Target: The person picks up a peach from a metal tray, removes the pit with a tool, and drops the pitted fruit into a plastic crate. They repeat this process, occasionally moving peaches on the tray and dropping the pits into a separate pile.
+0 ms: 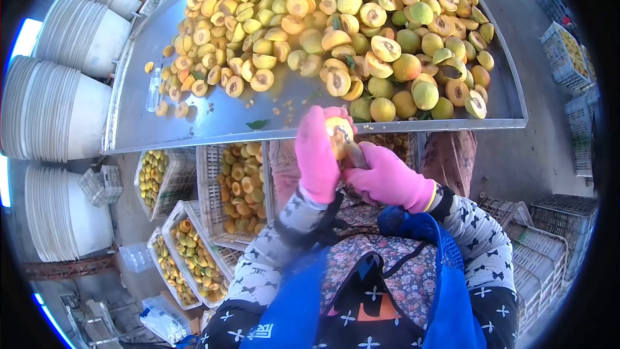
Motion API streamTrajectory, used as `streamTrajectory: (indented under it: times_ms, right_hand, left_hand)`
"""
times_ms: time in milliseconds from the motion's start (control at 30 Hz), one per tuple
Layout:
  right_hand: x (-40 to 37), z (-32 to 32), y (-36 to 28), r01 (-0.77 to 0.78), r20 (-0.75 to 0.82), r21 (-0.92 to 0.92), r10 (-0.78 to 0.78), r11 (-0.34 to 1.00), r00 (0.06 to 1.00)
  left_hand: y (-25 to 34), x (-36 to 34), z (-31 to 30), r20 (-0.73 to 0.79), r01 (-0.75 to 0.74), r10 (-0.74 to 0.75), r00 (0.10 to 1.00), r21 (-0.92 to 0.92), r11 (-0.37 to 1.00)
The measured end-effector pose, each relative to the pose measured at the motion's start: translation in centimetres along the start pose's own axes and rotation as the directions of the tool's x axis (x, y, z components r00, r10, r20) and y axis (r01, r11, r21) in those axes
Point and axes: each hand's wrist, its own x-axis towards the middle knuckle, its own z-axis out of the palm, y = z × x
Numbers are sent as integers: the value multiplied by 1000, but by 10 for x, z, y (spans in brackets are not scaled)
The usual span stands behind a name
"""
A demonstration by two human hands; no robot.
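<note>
Peach half is held right at the near edge of the metal table, gripped firmly in the pink-gloved left hand, stone side exposed! From the other side a small tool is brought up against the fruit, its handle clasped tightly in the pink-gloved right hand, its tip not made out. Beyond, piled peaches are spread across the tabletop, and a clear bottle is seen lying at left.
</note>
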Motion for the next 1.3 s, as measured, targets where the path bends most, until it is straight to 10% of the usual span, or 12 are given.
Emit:
streamTrajectory:
  times_ms: [100, 300, 500, 700, 833, 933, 1167, 1267, 1300]
  right_hand:
    - [2, 16, 22, 356, -153, -421, -453, 834, 879]
    - [-3, 12, 25, 192, -47, -600, -274, 776, 960]
    - [-4, 5, 36, 308, -3, -304, -324, 902, 946]
    - [-11, 1, 17, -264, 213, 186, 224, 946, 951]
    - [-5, 19, 40, 361, -92, -305, -405, 881, 910]
    - [-10, -4, 5, -355, 373, 314, 230, 880, 899]
    - [-13, 10, 6, -349, 169, 202, 318, 915, 933]
    - [-9, 15, 64, 370, -36, -422, -423, 828, 906]
    - [-12, 11, 52, 177, 28, -203, -175, 963, 984]
  left_hand:
    - [-18, 0, 10, -74, -337, 363, 929, 241, 910]
    - [3, -4, 15, -203, 106, -145, 968, -191, 976]
    - [-7, 5, 3, -8, 202, -203, 979, -93, 975]
    - [-8, -3, 10, -105, 200, -188, 977, 128, 971]
    - [-14, -4, 14, -176, 98, -91, 980, 35, 995]
    - [-5, -5, 4, -20, 120, -119, 993, 130, 984]
    - [-26, -1, 8, -98, 51, -39, 994, 119, 992]
    - [-9, 0, 3, 12, 327, -327, 945, -17, 945]
    - [-8, 1, 0, 81, 378, -373, 924, -58, 924]
